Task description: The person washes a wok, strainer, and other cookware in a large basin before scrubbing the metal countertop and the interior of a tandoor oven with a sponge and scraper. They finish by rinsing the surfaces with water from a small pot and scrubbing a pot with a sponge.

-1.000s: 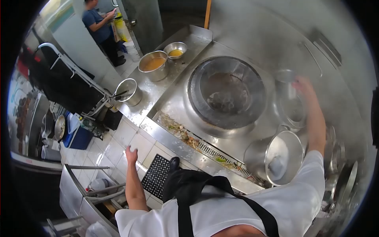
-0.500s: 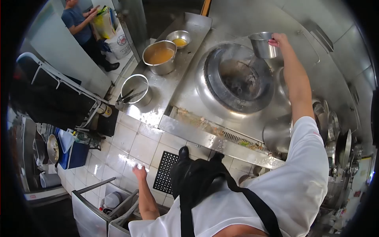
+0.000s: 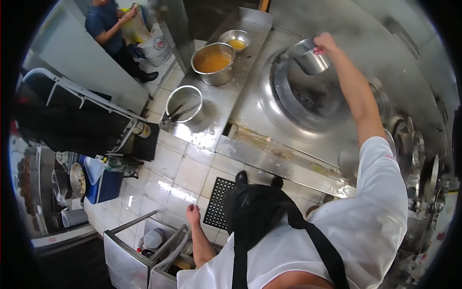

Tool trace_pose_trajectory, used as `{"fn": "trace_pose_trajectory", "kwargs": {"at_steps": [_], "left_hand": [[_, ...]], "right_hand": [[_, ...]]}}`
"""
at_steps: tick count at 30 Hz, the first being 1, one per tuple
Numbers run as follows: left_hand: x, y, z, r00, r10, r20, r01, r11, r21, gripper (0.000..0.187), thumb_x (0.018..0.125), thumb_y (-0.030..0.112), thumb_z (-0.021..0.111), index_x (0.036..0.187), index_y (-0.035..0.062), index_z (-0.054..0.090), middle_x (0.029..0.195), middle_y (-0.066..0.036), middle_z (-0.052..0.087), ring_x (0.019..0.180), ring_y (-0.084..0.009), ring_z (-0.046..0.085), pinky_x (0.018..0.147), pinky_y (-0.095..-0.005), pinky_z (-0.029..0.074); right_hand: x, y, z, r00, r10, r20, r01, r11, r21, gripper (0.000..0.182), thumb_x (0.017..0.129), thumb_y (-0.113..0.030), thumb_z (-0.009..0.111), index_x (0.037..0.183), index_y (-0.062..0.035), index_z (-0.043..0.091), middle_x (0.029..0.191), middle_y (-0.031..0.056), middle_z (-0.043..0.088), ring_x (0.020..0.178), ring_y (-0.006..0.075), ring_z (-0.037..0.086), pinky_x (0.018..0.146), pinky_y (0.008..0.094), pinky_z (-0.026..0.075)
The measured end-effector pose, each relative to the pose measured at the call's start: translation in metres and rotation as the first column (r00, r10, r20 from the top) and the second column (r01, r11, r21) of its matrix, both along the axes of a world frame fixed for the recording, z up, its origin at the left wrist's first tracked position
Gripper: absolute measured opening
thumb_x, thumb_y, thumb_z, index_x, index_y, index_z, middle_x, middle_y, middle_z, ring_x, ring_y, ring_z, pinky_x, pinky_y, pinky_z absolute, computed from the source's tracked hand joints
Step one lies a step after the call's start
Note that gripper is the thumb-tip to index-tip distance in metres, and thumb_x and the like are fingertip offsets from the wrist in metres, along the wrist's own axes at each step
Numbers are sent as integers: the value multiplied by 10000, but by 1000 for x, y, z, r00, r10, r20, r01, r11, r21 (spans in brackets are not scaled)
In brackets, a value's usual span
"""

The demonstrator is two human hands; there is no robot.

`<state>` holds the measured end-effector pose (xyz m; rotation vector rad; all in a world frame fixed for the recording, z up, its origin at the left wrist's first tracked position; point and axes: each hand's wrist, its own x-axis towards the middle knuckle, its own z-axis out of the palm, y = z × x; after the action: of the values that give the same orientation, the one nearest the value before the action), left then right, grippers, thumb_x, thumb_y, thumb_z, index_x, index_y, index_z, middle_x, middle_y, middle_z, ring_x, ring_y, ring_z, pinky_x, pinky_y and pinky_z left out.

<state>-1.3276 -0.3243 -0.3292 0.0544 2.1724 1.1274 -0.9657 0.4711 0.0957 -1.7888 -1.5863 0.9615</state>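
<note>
My right hand (image 3: 325, 43) is closed on the side of a steel pot (image 3: 312, 61), probably by a handle that the fingers hide. The pot is tilted, with its mouth to the upper left, above the right part of a round wok burner (image 3: 283, 91). Inside the burner's dark ring, the opening is partly veiled by haze. What the pot contains cannot be made out. My left hand (image 3: 193, 214) hangs low beside my body, above the tiled floor and near a steel drawer unit (image 3: 127, 262). Its fingers are curled, with nothing visible in them.
Left of the burner, the steel counter (image 3: 211, 130) bears a pot of orange-brown liquid (image 3: 214, 77), a bowl (image 3: 245, 38) of yellow liquid and a pot with utensils (image 3: 198, 113). Pans and lids (image 3: 416, 149) line the right side. Another person (image 3: 108, 31) stands upper left.
The steel pot in my right hand has swung leftward over the burner and tipped further. More haze shows there. The whole view has shifted, moving the counter and floor rightward in the picture.
</note>
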Motion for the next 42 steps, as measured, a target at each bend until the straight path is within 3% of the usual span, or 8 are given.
{"fn": "trace_pose_trajectory", "kwargs": {"at_steps": [2, 11, 19, 25, 33, 35, 39, 42], "left_hand": [[-11, 15, 23, 978, -126, -164, 123, 992, -29, 401, 872, 194, 666, 1183, -55, 621, 1033, -187, 705, 945, -260, 680, 839, -356, 530], [-31, 50, 84, 857, -108, -504, 67, 993, -99, 404, 851, 130, 653, 1223, -23, 615, 1169, -197, 661, 968, -304, 679, 852, -381, 542], [48, 263, 158, 749, -219, -625, 530, 764, 367, 313, 909, 41, 605, 1209, -46, 612, 1084, -152, 656, 936, -225, 633, 841, -336, 521], [150, 417, 200, 661, -581, -475, 745, 432, 508, 348, 896, 98, 612, 1207, -55, 621, 1085, -207, 693, 943, -246, 697, 798, -353, 558], [242, 485, 160, 300, -815, -496, 952, 223, 209, 346, 844, 264, 667, 1081, 13, 680, 983, -203, 724, 941, -348, 710, 805, -413, 555], [251, 464, 151, 265, -809, -525, 948, 120, 294, 270, 888, 179, 638, 1102, 23, 688, 902, -124, 732, 841, -217, 708, 733, -339, 542], [223, 387, 151, 524, -771, -361, 820, 342, 460, 320, 936, 154, 642, 1204, -19, 628, 1047, -117, 698, 896, -169, 678, 794, -283, 532], [191, 314, 168, 679, -633, -371, 733, 551, 399, 340, 916, 124, 666, 1228, -4, 628, 1101, -143, 692, 971, -196, 640, 864, -334, 514]], "right_hand": [[1, 32, -32, 773, 42, 633, -313, 893, 323, 245, 822, -138, 622, 755, 91, 678, 699, 262, 676, 602, 349, 709, 551, 431, 589], [-41, -52, 2, 938, -40, 345, -33, 979, 202, 174, 836, -16, 556, 768, 100, 664, 667, 255, 674, 622, 358, 719, 504, 459, 588], [-16, -92, -11, 762, 322, 562, -480, 863, 156, 268, 739, -111, 578, 489, -32, 628, 465, 145, 598, 486, 253, 669, 567, 384, 576], [-7, -179, 3, 828, 241, 506, -291, 957, 19, 261, 787, 18, 583, 1022, 115, 525, 845, 263, 691, 615, 352, 693, 586, 456, 572], [95, -237, -14, 482, 306, 821, -576, 817, 34, 244, 833, 7, 572, 1054, 36, 472, 795, 214, 680, 777, 390, 694, 706, 506, 543], [144, -233, -1, 532, 246, 810, -546, 831, 106, 365, 789, -45, 626, 1104, 23, 454, 724, 232, 655, 747, 441, 661, 618, 524, 517], [311, -186, 29, 694, -78, 716, -319, 858, 403, 236, 837, -110, 584, 996, 60, 544, 676, 227, 637, 623, 345, 671, 554, 427, 550], [446, -122, 18, 922, -187, 339, 130, 974, 183, 273, 815, -151, 598, 924, 96, 560, 652, 218, 647, 550, 307, 678, 501, 349, 552]]}}
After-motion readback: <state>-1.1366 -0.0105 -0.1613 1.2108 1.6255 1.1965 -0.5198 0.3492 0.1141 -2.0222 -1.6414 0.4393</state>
